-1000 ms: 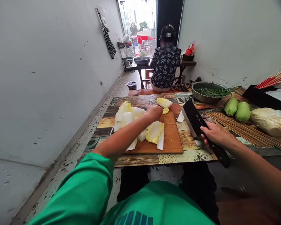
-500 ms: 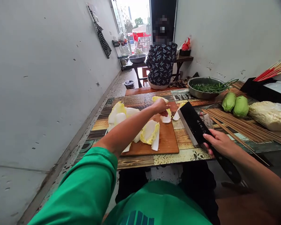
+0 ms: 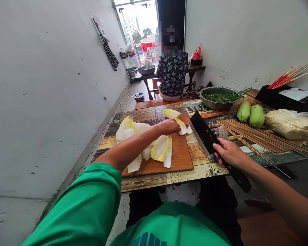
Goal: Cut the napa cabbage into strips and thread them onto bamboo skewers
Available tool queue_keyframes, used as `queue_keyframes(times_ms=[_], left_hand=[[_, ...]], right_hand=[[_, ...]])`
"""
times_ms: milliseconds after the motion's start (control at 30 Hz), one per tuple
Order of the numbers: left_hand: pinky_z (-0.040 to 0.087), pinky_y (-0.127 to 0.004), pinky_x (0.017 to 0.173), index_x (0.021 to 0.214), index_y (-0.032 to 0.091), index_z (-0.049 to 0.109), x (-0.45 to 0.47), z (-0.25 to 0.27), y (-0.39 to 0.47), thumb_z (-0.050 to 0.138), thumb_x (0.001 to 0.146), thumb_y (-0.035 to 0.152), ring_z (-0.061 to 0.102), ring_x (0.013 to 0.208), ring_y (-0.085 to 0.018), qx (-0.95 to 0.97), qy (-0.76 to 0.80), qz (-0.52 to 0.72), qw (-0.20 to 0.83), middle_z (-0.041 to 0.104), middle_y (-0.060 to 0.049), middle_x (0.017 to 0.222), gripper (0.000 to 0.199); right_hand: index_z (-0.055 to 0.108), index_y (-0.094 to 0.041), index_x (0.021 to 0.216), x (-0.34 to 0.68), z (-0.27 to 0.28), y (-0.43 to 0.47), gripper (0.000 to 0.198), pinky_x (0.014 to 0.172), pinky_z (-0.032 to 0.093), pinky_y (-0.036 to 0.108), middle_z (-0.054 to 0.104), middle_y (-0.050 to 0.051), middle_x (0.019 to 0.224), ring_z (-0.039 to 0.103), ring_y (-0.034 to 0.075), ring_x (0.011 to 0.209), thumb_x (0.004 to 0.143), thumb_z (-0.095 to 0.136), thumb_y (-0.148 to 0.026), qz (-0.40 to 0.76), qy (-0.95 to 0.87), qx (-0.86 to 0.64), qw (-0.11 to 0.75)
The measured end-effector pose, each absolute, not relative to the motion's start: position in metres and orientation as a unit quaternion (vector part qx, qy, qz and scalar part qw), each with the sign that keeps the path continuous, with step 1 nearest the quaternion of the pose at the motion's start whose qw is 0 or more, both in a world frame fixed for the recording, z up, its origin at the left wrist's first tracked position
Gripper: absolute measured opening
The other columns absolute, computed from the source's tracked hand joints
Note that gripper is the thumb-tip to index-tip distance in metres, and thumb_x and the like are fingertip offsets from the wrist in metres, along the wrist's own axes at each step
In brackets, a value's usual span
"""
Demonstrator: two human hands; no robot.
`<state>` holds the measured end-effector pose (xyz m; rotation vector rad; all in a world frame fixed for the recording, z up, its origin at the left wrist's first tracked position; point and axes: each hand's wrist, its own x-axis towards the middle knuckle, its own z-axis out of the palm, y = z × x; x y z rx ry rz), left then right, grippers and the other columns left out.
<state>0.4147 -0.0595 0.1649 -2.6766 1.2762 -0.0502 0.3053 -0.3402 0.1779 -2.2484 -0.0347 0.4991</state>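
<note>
My right hand [image 3: 227,150] is wrapped round the handle of a black cleaver [image 3: 204,131], its blade pointing up and away over the table. Across the wooden cutting board [image 3: 181,159] reaches my left arm. At the board's far right, my left hand [image 3: 171,126] has its fingers curled at the edge of a napa cabbage leaf [image 3: 183,130]; the fingertips are partly hidden. Cut cabbage pieces [image 3: 128,131] lie heaped on the left side of the board, partly behind my forearm. Nearer me rests a yellow-edged leaf [image 3: 161,148], and another leaf piece [image 3: 171,113] sits farther back.
Wooden skewers [image 3: 248,136], two green gourds [image 3: 256,116] and a bagged pale food [image 3: 290,124] occupy the table's right side. A metal bowl of greens [image 3: 219,99] stands behind them. Another person [image 3: 172,75] sits beyond the table, back turned. A wall [image 3: 53,102] runs along the left.
My left hand has come down and slightly back toward me, onto the cabbage leaf. The white piece by the cleaver's tip is more covered. The camera view has shifted slightly; the cleaver stays in my right hand.
</note>
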Motion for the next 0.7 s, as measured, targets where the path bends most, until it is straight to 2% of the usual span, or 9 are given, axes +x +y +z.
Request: queue_keyframes(times_ms=[67,133,200,300,400,600,700], left_hand=[[0.047,-0.031,0.084,0.085,0.019,0.074,0.408,0.165,-0.06,0.055,0.092,0.014,0.068,0.086,-0.02,-0.898,0.428,0.009,0.105,0.076,-0.009,0.089,0.021],[0.048,-0.032,0.078,0.088,0.018,0.074,0.399,0.165,-0.057,0.051,0.092,0.012,0.069,0.084,-0.021,-0.895,0.429,0.033,0.113,0.076,-0.01,0.091,0.024],[0.048,-0.031,0.077,0.093,0.017,0.074,0.389,0.164,-0.054,0.049,0.092,0.008,0.07,0.088,-0.021,-0.896,0.427,0.049,0.115,0.076,-0.01,0.097,0.026],[0.049,-0.03,0.084,0.099,0.015,0.073,0.378,0.161,-0.051,0.047,0.091,0.003,0.069,0.098,-0.021,-0.9,0.419,0.057,0.111,0.075,-0.01,0.107,0.03],[0.05,-0.031,0.087,0.099,0.013,0.073,0.374,0.157,-0.051,0.044,0.091,0.001,0.069,0.1,-0.023,-0.913,0.39,0.046,0.108,0.075,-0.012,0.108,0.032],[0.053,-0.03,0.08,0.095,0.016,0.074,0.374,0.15,-0.05,0.046,0.09,0.002,0.07,0.091,-0.022,-0.925,0.367,0.038,0.093,0.076,-0.01,0.102,0.032],[0.054,-0.031,0.078,0.097,0.011,0.074,0.375,0.149,-0.049,0.045,0.09,0.001,0.068,0.086,-0.021,-0.923,0.372,0.034,0.092,0.076,-0.013,0.098,0.032]], right_hand=[[0.039,-0.024,0.08,0.305,0.182,-0.339,0.019,0.048,0.041,0.026,0.054,-0.004,0.055,0.056,0.013,0.043,0.099,0.037,-0.024,0.167,-0.042,-0.922,0.348],[0.046,-0.022,0.084,0.306,0.188,-0.335,0.018,0.055,0.042,0.028,0.061,0.002,0.062,0.062,0.017,0.053,0.099,0.038,-0.025,0.126,-0.084,-0.951,0.27],[0.054,-0.019,0.093,0.312,0.195,-0.326,0.017,0.064,0.042,0.029,0.07,0.009,0.079,0.069,0.023,0.072,0.099,0.04,-0.026,0.081,-0.133,-0.97,0.186],[0.06,-0.014,0.105,0.325,0.207,-0.305,0.024,0.072,0.043,0.032,0.072,0.017,0.098,0.07,0.029,0.092,0.099,0.041,-0.027,0.05,-0.202,-0.973,0.096],[0.063,-0.011,0.108,0.337,0.217,-0.282,0.029,0.075,0.046,0.033,0.073,0.021,0.102,0.071,0.031,0.095,0.099,0.041,-0.026,0.064,-0.248,-0.965,0.059],[0.066,-0.007,0.11,0.352,0.223,-0.254,0.029,0.079,0.05,0.032,0.074,0.023,0.109,0.07,0.03,0.104,0.096,0.043,-0.018,0.102,-0.288,-0.952,0.015],[0.067,-0.006,0.109,0.357,0.222,-0.251,0.029,0.077,0.052,0.031,0.073,0.024,0.109,0.071,0.031,0.103,0.093,0.045,-0.017,0.114,-0.295,-0.949,0.004]])
